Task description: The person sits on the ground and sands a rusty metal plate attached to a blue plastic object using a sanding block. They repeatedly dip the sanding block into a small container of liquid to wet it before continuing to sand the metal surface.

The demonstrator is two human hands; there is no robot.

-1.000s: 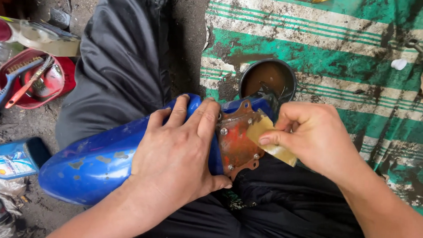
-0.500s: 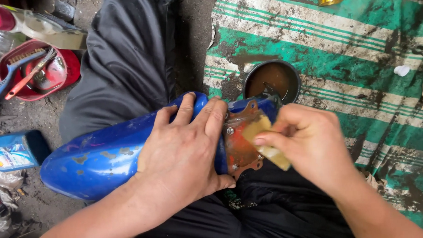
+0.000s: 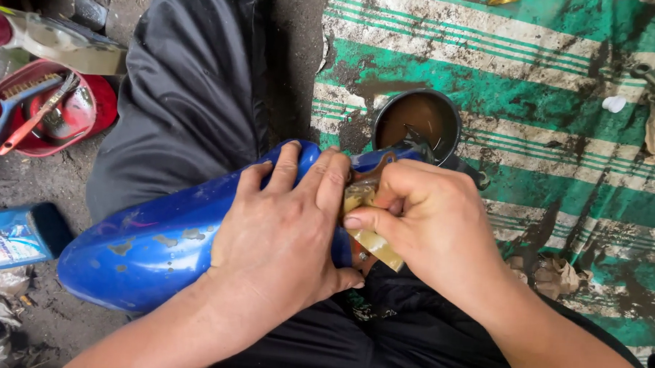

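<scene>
1. The left hand (image 3: 285, 237) lies flat, fingers spread, on a blue curved tank-like part (image 3: 155, 250) resting across the person's lap, pressing on it rather than gripping.
2. The right hand (image 3: 432, 225), at 3 o'clock from the left, pinches a small yellowish folded piece (image 3: 375, 243) between thumb and fingers, closed tight on it, against the rusty end (image 3: 363, 180) of the blue part.
3. At 12 o'clock from the right hand stands a dark round can (image 3: 418, 122) of brown liquid on a green-and-white striped mat (image 3: 567, 84).
4. At 9 o'clock, a blue flat-sided container (image 3: 12, 236) with a pale label lies on the dirt.
5. At 10 o'clock, a red bowl (image 3: 51, 109) holds a brush and tools.
</scene>
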